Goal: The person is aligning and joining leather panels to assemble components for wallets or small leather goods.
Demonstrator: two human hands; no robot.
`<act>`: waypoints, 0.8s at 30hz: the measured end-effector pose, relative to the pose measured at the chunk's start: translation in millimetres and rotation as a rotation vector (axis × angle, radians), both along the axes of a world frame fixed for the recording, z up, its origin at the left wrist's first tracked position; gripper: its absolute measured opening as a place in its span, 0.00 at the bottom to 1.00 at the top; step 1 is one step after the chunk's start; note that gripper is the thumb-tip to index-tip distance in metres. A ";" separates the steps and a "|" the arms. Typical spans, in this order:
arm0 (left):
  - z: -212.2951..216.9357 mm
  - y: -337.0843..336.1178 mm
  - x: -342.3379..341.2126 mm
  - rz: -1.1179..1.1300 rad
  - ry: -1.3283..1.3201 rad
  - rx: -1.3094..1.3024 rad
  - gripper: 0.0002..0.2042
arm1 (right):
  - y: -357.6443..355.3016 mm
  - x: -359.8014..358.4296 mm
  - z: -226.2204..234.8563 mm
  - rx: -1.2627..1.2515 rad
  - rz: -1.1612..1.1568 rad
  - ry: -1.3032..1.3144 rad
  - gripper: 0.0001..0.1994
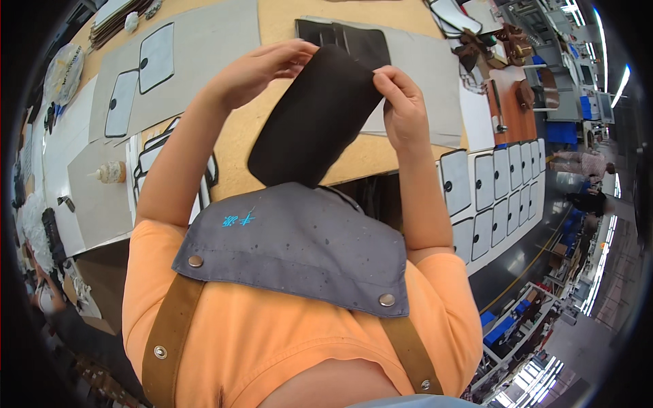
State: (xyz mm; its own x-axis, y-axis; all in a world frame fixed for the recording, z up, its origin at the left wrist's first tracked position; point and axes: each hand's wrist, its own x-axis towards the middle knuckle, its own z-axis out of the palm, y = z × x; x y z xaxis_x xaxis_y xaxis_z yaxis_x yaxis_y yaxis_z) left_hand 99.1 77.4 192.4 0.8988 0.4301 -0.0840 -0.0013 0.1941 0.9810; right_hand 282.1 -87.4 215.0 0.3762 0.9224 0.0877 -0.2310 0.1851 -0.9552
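Note:
A dark brown-black rectangular panel with rounded corners (309,122), apparently leather or fabric, is held up over the table in front of my chest. My right hand (406,102) pinches its upper right corner between thumb and fingers. At the upper left edge is my left hand (272,64), fingers stretched out and loosely apart, their tips meeting the panel's edge. Part of those fingertips is hidden. Beyond the panel, another dark piece with a seam (360,44) lies on a grey sheet (422,75).
White, black-edged panels (158,58) lie on grey board at the left, near a small bottle (109,172). On the right, rows of similar panels (484,180) cover a white board. A reddish-brown board (513,102) holds tools. Other people (581,163) are farther right.

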 end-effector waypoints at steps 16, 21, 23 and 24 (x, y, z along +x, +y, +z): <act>7.5 -17.6 -35.6 0.447 0.011 0.157 0.14 | -23.6 32.1 -83.6 -0.038 -0.352 0.278 0.09; 52.6 -31.5 -52.2 0.193 0.277 0.541 0.09 | -14.1 19.8 -46.4 -0.038 -0.227 -0.739 0.10; 59.4 -34.0 -50.6 0.032 0.178 0.677 0.10 | 2.7 3.1 -15.7 0.130 -0.163 -0.885 0.15; 63.0 -34.8 -50.0 -0.003 0.214 0.678 0.11 | 7.2 -3.1 -6.6 0.179 -0.138 -0.937 0.17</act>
